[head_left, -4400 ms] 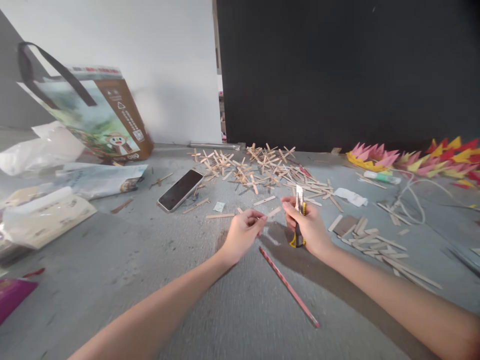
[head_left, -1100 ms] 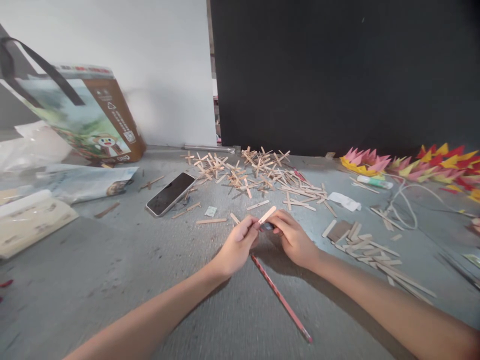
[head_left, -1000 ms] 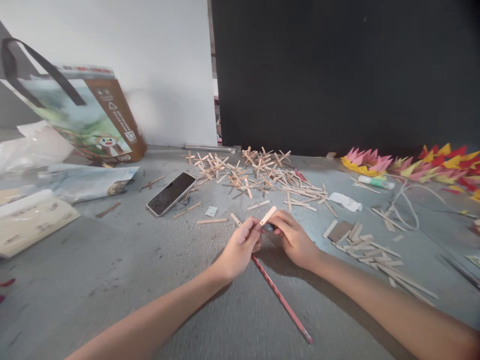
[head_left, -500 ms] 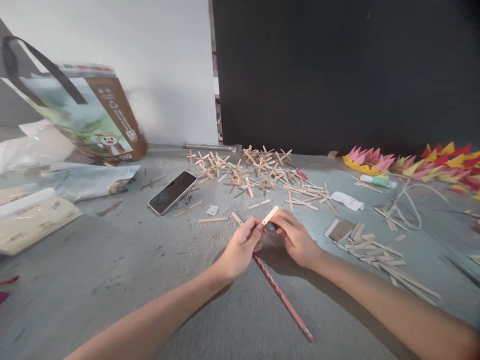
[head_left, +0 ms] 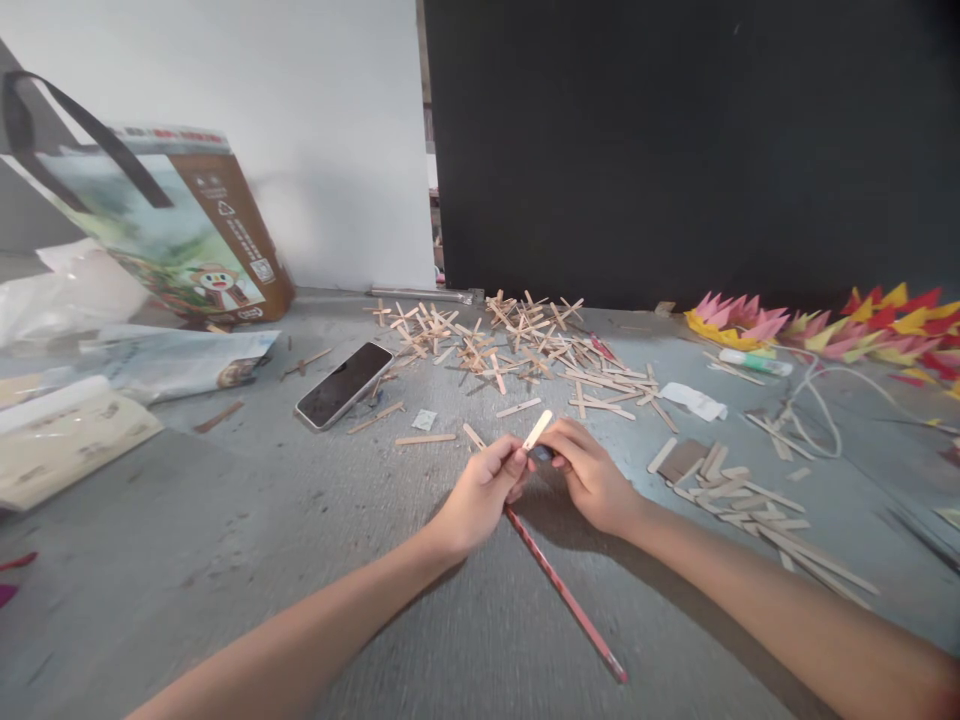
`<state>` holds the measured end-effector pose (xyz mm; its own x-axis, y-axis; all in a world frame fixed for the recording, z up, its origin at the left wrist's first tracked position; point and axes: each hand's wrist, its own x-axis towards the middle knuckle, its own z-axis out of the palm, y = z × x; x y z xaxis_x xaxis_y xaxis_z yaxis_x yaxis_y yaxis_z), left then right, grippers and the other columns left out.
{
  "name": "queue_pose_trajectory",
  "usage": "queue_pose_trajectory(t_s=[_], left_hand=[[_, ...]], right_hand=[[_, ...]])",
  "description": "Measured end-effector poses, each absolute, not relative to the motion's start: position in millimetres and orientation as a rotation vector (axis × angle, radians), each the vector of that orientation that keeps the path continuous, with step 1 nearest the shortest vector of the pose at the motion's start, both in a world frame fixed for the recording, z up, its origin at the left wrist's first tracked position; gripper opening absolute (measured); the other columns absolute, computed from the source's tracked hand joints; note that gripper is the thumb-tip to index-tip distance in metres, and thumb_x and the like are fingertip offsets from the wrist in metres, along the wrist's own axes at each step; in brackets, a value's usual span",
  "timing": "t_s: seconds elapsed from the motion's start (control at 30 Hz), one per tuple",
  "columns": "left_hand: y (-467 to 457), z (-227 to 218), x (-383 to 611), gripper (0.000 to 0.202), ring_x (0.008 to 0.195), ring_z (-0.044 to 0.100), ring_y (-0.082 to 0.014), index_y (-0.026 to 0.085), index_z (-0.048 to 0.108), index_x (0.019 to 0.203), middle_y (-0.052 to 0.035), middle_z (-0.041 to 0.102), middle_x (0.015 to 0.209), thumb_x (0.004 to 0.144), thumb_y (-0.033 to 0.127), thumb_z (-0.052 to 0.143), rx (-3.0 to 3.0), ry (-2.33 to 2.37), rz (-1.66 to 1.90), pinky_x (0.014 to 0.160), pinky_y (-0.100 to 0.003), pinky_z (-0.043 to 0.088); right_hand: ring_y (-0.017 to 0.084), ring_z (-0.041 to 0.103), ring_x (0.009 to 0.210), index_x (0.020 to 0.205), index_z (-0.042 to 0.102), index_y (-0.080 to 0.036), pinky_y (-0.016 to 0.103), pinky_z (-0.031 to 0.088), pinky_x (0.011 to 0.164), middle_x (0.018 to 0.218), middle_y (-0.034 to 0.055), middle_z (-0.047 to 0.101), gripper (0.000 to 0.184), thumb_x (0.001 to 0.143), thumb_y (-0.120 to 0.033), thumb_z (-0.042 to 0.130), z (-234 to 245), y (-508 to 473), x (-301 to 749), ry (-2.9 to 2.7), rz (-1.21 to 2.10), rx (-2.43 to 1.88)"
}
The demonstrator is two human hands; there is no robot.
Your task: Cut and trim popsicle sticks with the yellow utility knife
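We see the left hand gripping a stick between thumb and forefinger; the stick seems to be held a little above the table, with its upper end free and pointing away from us. The right hand is curled firmly around a dark object, just beside the stick; the fingers cover most of it, so we cannot tell what it is, nor whether it touches the stick. The first danger, in our judgement, comes from this closeness: if the dark object has a sharp edge and slips, the left fingertips are very near to its way. The stick is also thin, and we think it may split or snap under strong pressure, because only its lower end is supported. So narrow a pinch may let it twist, too. Below the hands lies the pencil, its far end close to the left hand; a wrist coming down could set it rolling. The loose stick just beyond the left hand could be pushed away by the knuckles. The pile and the phone lie farther off, so we consider them less at risk.
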<state>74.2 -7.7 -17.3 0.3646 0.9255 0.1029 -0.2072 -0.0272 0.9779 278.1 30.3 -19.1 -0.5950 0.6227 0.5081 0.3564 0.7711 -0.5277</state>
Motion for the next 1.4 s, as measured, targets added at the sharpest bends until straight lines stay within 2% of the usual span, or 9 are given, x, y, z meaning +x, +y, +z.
queue_pose_trajectory(t_s=[0.13, 0.43, 0.67, 1.1, 1.4], left_hand=[[-8.2, -13.4, 71.2, 0.039, 0.057, 0.038, -0.0086, 0.017, 0.053, 0.085, 0.0049, 0.045, 0.065, 0.104, 0.050, 0.046, 1.338, 0.833, 0.998, 0.055, -0.024, 0.027], [-6.3, -11.9, 73.2, 0.028, 0.052, 0.036, -0.0076, 0.020, 0.045, 0.078, 0.0044, 0.049, 0.065, 0.097, 0.041, 0.051, 1.381, 0.906, 0.857, 0.051, -0.022, 0.027], [-6.3, -11.2, 70.6, 0.037, 0.054, 0.032, -0.0081, 0.021, 0.042, 0.078, 0.0057, 0.041, 0.064, 0.103, 0.049, 0.043, 1.451, 0.896, 0.822, 0.051, -0.022, 0.026], [-5.4, -13.7, 71.5, 0.033, 0.058, 0.039, -0.0100, 0.020, 0.044, 0.076, 0.0041, 0.045, 0.064, 0.101, 0.041, 0.045, 1.534, 0.929, 0.823, 0.056, -0.024, 0.030], [-5.9, -14.4, 70.6, 0.040, 0.058, 0.037, -0.0096, 0.020, 0.043, 0.075, 0.0041, 0.044, 0.065, 0.100, 0.051, 0.047, 1.486, 0.885, 0.860, 0.055, -0.024, 0.029]], right_hand=[[0.025, 0.053, 0.097, 0.120, 0.060, -0.025, 0.039, 0.046, 0.085, 0.103, 0.0079, 0.059, 0.040, 0.096, 0.000, 0.040, -19.2, 30.6, 278.9, -2.277, 0.481, -0.736], [0.026, 0.051, 0.092, 0.116, 0.059, -0.021, 0.042, 0.042, 0.082, 0.096, 0.0080, 0.060, 0.034, 0.094, -0.001, 0.042, -18.7, 34.7, 281.7, -2.394, 0.259, -0.728], [0.026, 0.052, 0.093, 0.112, 0.059, -0.022, 0.042, 0.043, 0.082, 0.098, 0.0081, 0.060, 0.032, 0.094, -0.001, 0.042, -17.8, 41.5, 287.1, -2.422, 0.286, -0.680], [0.026, 0.052, 0.095, 0.113, 0.059, -0.021, 0.041, 0.044, 0.084, 0.100, 0.0083, 0.060, 0.034, 0.093, 0.000, 0.043, -21.7, 42.1, 287.6, -2.431, 0.346, -0.673], [0.026, 0.052, 0.092, 0.114, 0.061, -0.023, 0.041, 0.044, 0.083, 0.098, 0.0083, 0.061, 0.033, 0.095, -0.002, 0.042, -19.5, 43.1, 289.3, -2.418, 0.362, -0.673]])
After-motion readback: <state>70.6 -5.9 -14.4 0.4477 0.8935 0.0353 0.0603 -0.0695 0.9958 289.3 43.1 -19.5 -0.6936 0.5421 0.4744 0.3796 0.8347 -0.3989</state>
